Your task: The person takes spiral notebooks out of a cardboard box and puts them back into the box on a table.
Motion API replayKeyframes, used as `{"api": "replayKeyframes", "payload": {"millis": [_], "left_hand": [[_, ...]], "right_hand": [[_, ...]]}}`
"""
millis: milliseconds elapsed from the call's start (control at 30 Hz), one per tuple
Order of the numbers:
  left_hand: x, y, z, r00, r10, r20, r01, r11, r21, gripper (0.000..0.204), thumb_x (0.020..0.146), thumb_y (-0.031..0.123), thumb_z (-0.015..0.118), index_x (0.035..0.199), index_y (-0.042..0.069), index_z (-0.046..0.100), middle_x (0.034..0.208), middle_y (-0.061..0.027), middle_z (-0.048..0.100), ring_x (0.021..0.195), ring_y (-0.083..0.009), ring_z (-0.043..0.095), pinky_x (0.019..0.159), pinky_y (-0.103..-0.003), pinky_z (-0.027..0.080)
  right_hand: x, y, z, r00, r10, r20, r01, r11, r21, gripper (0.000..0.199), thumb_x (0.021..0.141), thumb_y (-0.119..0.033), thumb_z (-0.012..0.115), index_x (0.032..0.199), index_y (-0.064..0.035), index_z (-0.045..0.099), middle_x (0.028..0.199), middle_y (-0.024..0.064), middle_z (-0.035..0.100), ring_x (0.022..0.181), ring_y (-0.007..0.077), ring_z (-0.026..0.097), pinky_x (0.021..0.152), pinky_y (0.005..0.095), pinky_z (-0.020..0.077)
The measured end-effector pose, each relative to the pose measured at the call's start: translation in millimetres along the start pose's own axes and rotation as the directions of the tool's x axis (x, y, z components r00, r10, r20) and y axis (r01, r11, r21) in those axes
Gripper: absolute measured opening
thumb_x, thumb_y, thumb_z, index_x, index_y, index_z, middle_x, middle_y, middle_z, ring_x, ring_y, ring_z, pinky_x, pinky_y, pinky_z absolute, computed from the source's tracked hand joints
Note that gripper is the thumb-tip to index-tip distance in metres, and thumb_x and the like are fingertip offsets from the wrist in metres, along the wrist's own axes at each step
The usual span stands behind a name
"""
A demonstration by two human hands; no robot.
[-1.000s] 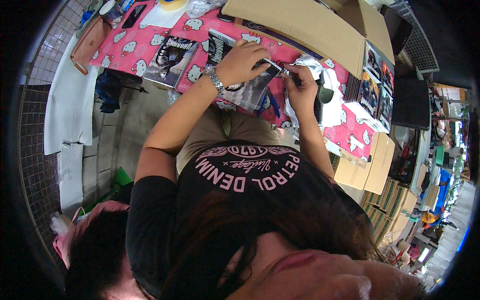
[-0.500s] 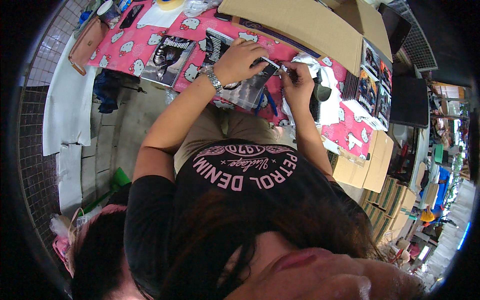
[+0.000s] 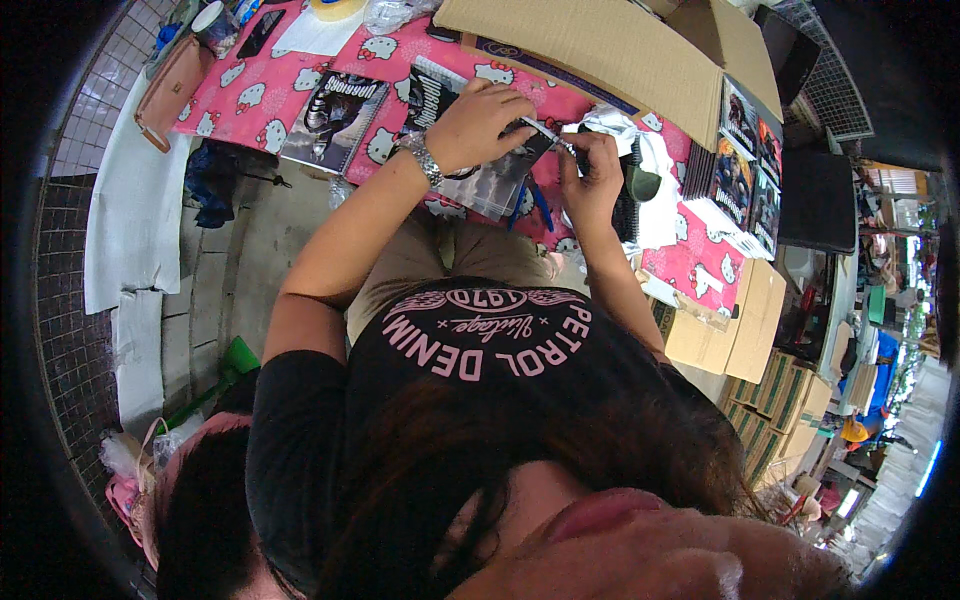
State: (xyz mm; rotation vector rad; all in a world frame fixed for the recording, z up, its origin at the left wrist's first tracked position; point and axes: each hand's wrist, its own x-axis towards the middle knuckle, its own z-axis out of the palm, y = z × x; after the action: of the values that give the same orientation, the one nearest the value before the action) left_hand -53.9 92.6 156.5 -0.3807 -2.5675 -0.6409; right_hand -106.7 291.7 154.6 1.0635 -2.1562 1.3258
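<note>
My left hand (image 3: 483, 125), with a metal watch at its wrist, lies over a dark-covered notebook (image 3: 497, 190) and presses it to the table, fingers stretched out. At the notebook's right edge my right hand (image 3: 594, 178) has thumb and fingers pinched on the end of a spiral binding wire (image 3: 566, 147). The fingertips partly hide the wire. Blue-handled pliers (image 3: 537, 205) lie just below the notebook, between my hands. Beyond my left hand is another notebook (image 3: 428, 88), partly covered. A spiral notebook (image 3: 335, 120) with a grey picture cover lies farther left.
A large open cardboard box (image 3: 590, 45) stands behind my hands. White cloth (image 3: 657, 212), black spiral coils (image 3: 627, 215) and a dark green item (image 3: 643, 184) lie right of my right hand. Stacked notebooks (image 3: 735, 185) stand farther right; a pink pouch (image 3: 172, 92) sits far left.
My right hand has shifted slightly and turned at the notebook's edge, its fingers still pinched there. My left hand stays in place on the notebook.
</note>
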Motion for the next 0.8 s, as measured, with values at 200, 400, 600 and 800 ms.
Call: {"api": "replayKeyframes", "payload": {"millis": [200, 400, 600, 800], "left_hand": [[-1, -2, 4, 0.997, 0.038, -0.061, -0.036, 0.999, 0.036, 0.023, 0.087, 0.030, 0.060, 0.099, 0.010, 0.061, 0.101, -0.0062, 0.064, 0.102, -0.0235, 0.058, 0.092, -0.040, 0.034], [0, 0, 2, 0.999, 0.032, -0.043, -0.030, 0.998, 0.048, 0.023, 0.087, 0.030, 0.060, 0.099, 0.010, 0.061, 0.103, -0.0062, 0.064, 0.103, -0.0229, 0.058, 0.092, -0.039, 0.034], [-1, 3, 1, 1.000, 0.009, -0.027, -0.008, 0.999, 0.038, 0.024, 0.085, 0.026, 0.063, 0.102, 0.010, 0.060, 0.102, -0.0077, 0.063, 0.106, -0.0247, 0.057, 0.095, -0.041, 0.034], [-1, 20, 15, 0.997, 0.074, 0.004, -0.073, 0.982, 0.172, 0.040, 0.079, 0.018, 0.064, 0.118, 0.017, 0.055, 0.112, -0.0036, 0.061, 0.110, -0.0214, 0.054, 0.099, -0.041, 0.033]], "right_hand": [[4, 3, 3, 0.999, 0.051, -0.019, -0.051, 0.999, 0.017, 0.022, 0.071, 0.005, 0.067, 0.091, -0.0048, 0.064, 0.084, 0.0106, 0.059, 0.076, 0.0249, 0.060, 0.066, 0.0323, 0.0481], [-11, 3, 2, 1.000, 0.004, -0.005, -0.004, 1.000, -0.011, 0.022, 0.071, 0.006, 0.067, 0.090, -0.0054, 0.064, 0.086, 0.0109, 0.059, 0.077, 0.0256, 0.061, 0.068, 0.0330, 0.0493], [-8, 5, -12, 0.933, 0.199, 0.299, -0.238, 0.966, 0.099, 0.027, 0.079, -0.004, 0.068, 0.107, -0.0059, 0.067, 0.085, 0.0103, 0.060, 0.080, 0.0227, 0.062, 0.068, 0.0316, 0.0486], [7, -12, -35, 0.952, 0.125, 0.281, -0.131, 0.991, 0.006, 0.032, 0.084, -0.007, 0.064, 0.116, -0.0061, 0.060, 0.090, 0.0139, 0.059, 0.069, 0.0242, 0.059, 0.065, 0.0311, 0.0478]]}}
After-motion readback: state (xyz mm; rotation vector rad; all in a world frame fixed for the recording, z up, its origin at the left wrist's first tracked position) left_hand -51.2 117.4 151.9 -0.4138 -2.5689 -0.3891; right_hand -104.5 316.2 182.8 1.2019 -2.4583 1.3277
